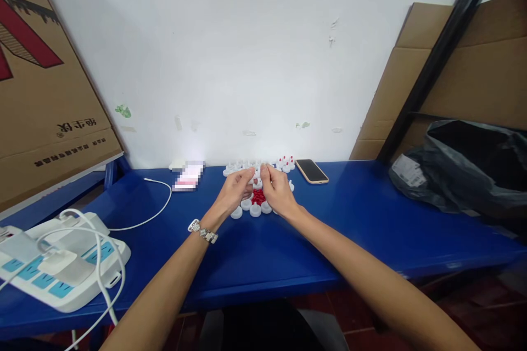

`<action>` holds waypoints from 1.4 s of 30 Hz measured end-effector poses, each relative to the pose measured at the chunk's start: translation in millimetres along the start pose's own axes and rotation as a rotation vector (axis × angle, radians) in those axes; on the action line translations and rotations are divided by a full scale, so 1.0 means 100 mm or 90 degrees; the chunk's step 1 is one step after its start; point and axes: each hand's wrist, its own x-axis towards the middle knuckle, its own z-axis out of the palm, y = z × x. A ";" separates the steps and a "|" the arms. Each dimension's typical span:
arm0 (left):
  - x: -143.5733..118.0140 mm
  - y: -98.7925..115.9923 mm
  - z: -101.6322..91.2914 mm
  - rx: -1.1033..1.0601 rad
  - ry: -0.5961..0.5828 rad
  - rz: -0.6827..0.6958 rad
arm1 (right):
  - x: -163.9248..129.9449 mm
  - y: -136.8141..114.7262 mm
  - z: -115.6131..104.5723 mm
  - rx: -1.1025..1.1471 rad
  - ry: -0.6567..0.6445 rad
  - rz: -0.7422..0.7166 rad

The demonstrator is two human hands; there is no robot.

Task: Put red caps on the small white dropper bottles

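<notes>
My left hand (239, 185), with a watch on the wrist, is closed on a white nozzle cap (256, 174), only partly visible between the fingers. Close beside it, my right hand (276, 185) is pinched, its fingertips at the cap; whatever is inside that pinch is too small to make out. Below and between the hands lies a pile of small red tips (258, 196). Round white caps with a short spout, such as the front one (255, 210), stand around the pile. Behind, to the right, several white caps bear red tips (287, 162).
A phone (312, 171) lies right of the caps on the blue table (349, 219). At the left are a power strip (66, 263) with white cables and a blurred packet (188, 176). Cardboard (53, 93) leans at the left; a dark plastic bag (461, 170) sits at the right.
</notes>
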 end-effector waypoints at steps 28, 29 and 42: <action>0.02 -0.03 0.05 -0.044 0.009 0.100 | 0.00 -0.05 -0.01 -0.037 -0.040 -0.020; 0.02 -0.03 0.05 -0.051 0.013 0.094 | 0.00 -0.03 -0.01 -0.054 -0.039 -0.035; 0.02 0.04 0.03 -0.140 0.076 0.006 | 0.07 0.08 -0.12 -0.238 -0.065 -0.274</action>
